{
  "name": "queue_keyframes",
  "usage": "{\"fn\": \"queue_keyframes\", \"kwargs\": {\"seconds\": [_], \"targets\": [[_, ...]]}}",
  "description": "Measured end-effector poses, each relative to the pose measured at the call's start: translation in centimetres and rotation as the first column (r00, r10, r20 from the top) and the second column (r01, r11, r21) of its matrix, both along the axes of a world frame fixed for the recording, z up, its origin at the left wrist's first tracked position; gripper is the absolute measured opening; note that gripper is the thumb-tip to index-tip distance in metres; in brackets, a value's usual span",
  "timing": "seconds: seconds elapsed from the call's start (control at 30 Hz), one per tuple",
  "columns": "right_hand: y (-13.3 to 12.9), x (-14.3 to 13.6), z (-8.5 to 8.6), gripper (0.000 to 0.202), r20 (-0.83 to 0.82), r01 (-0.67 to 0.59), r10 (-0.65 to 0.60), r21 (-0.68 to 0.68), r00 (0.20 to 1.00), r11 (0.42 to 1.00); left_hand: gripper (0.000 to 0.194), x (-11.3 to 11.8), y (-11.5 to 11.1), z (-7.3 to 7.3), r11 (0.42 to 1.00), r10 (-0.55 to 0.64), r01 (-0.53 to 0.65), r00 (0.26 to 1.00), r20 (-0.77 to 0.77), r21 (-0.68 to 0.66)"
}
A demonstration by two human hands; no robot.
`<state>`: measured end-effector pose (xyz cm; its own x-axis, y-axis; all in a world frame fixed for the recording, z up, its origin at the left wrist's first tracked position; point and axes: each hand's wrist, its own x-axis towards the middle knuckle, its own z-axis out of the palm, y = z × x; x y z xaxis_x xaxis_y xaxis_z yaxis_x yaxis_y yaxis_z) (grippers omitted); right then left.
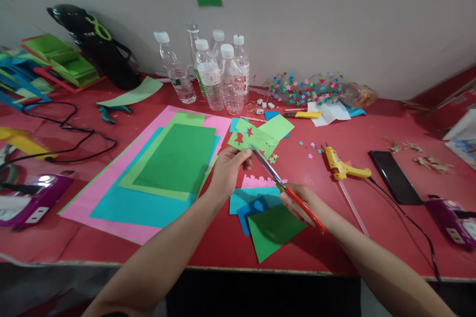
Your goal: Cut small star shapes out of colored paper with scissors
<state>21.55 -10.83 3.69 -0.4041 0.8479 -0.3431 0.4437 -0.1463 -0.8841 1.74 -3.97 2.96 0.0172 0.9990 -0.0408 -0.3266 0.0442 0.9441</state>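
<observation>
Above the red counter (pixel 316 252), blades point close to a thumb.
The right hand (pixel 303 203) has its grip round the red-handled scissors (pixel 271 170); the left hand (pixel 226 171) has its grip pinched on the star-holed green paper (pixel 261 137), nearer the counter's back edge than its front. A slip could nick the thumb, pulling could tear between holes, and a brushing wrist could scatter the loose stars (pixel 310 156).

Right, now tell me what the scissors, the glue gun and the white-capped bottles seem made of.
Scissors: blades likely steel, from their grey metallic shine; red handles look like smooth plastic.
Glue gun: probably moulded plastic, by its even yellow body.
White-capped bottles: clear plastic, by their see-through, ribbed walls; caps likely plastic too.
</observation>
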Motion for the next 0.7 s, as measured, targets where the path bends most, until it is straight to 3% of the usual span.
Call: {"fn": "queue_keyframes", "kwargs": {"seconds": [0.7], "targets": [[0.11,0.09,-0.12,0.05,0.013,-0.002,0.001,0.05,1.0,0.999,0.021,0.13,-0.11,-0.09,1.0,-0.001,0.002,1.0,0.028,-0.011]]}}
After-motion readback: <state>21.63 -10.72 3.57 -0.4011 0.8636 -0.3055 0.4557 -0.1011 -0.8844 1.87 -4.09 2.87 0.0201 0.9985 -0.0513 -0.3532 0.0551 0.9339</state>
